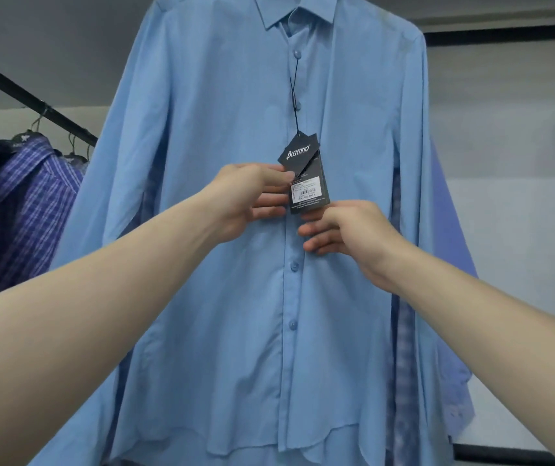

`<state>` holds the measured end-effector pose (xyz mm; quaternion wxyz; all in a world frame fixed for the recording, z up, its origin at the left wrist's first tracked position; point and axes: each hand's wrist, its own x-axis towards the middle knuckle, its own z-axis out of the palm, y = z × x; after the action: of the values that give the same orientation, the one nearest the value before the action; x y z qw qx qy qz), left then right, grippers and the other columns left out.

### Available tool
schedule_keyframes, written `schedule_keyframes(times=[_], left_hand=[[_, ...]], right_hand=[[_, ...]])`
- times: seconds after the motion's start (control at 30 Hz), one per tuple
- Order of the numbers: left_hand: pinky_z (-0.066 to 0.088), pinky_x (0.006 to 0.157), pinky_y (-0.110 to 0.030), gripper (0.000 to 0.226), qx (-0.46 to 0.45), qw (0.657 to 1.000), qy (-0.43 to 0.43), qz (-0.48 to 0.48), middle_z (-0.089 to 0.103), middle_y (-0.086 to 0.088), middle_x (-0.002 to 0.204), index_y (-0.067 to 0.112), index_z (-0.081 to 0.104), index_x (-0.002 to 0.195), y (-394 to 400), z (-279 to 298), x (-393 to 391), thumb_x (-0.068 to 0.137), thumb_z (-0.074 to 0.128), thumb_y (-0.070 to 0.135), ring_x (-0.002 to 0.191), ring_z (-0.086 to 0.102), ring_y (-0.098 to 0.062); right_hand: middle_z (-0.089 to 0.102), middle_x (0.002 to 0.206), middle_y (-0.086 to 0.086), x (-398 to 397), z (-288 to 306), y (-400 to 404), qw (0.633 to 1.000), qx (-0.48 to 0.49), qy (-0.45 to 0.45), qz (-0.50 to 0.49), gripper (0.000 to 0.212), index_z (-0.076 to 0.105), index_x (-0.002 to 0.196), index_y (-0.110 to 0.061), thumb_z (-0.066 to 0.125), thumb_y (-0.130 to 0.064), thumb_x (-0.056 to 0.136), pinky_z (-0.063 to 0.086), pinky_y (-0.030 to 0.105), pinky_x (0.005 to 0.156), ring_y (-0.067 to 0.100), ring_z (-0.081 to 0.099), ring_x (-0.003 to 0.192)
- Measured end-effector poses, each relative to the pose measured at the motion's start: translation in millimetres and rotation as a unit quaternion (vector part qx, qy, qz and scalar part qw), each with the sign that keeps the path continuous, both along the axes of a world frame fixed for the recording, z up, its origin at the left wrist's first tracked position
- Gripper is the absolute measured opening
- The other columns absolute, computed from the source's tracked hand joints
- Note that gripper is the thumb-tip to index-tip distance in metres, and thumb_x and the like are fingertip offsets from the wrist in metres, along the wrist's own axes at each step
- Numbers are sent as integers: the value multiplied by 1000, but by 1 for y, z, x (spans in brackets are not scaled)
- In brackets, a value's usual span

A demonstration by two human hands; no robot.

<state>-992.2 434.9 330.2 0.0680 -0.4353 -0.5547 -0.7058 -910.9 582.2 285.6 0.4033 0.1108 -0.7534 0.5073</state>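
At frame centre I hold the black hang tags (pixel 306 176) in both hands, against the front of the light blue shirt (pixel 219 95): my left hand (pixel 245 200) pinches their left edge, and my right hand (pixel 343 233) pinches the bottom corner. The tags are caught and fanned apart; reading or removing them is left, I judge, the cord (pixel 293 85) still looped on.

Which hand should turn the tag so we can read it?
Probably the left hand: its fingers already pinch the left edge of the tag. The right hand sits just below the tag's bottom corner, and whether it grips anything is unclear.
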Motion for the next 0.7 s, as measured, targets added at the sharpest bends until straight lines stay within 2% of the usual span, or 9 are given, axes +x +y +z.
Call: schedule_keyframes(times=[0.07, 0.17, 0.27, 0.37, 0.5, 0.6, 0.7], left_hand=[[56, 67, -30, 24, 6, 1000, -6, -24, 78, -8, 91, 10, 64, 108, 2, -2, 1, 86, 72, 8, 80, 76, -22], [58, 70, -30, 42, 21, 999, -11, -40, 78, -9, 98, 8, 59, 119, 3, -3, 2, 82, 76, 3, 81, 76, -22], [60, 76, -31, 44, 41, 998, -12, -46, 79, -10, 98, 7, 59, 119, 2, -4, 1, 80, 75, -4, 83, 77, -22], [61, 73, -31, 46, 49, 998, 3, -32, 78, -12, 100, 6, 60, 122, 0, -6, 0, 80, 75, -6, 82, 76, -23], [60, 68, -28, 37, 47, 999, 10, -22, 77, -12, 103, 4, 65, 117, -4, -8, 0, 83, 70, -7, 82, 76, -22], [60, 69, -29, 31, 35, 999, 11, -11, 77, -13, 106, 4, 68, 115, -7, -11, -1, 86, 66, -7, 87, 75, -23], [60, 65, -27, 27, 32, 999, 10, -4, 77, -12, 104, 4, 70, 113, -9, -14, 0, 88, 65, -7, 82, 75, -20]], right_hand=[[74, 80, 14, 0, 1, -2, 999, -18, 10, 26, 27, 69, 100, 3, 47, -6, 87, 53, 37, 73, 27, 66, 66], [74, 80, 15, 2, 3, -4, 999, -24, 23, 29, 27, 70, 100, 2, 51, -15, 90, 52, 37, 72, 29, 66, 68], [73, 77, 13, 3, 3, -7, 998, -20, 49, 26, 25, 71, 98, 0, 48, -9, 90, 53, 39, 75, 29, 64, 65], [73, 75, 12, 4, 3, -9, 997, -20, 63, 32, 24, 71, 87, -7, 47, -8, 91, 53, 41, 76, 28, 63, 62], [70, 71, 6, -2, 0, -10, 998, -10, 62, 1, 21, 68, 84, -14, 52, -11, 96, 53, 41, 75, 22, 61, 56], [70, 74, 2, -8, -3, -9, 998, 12, 51, -35, 20, 69, 91, -17, 51, -13, 98, 56, 42, 80, 18, 61, 58], [68, 76, 2, -11, -4, -8, 998, 17, 48, -47, 19, 68, 100, -15, 49, -14, 99, 56, 40, 81, 17, 61, 59]])
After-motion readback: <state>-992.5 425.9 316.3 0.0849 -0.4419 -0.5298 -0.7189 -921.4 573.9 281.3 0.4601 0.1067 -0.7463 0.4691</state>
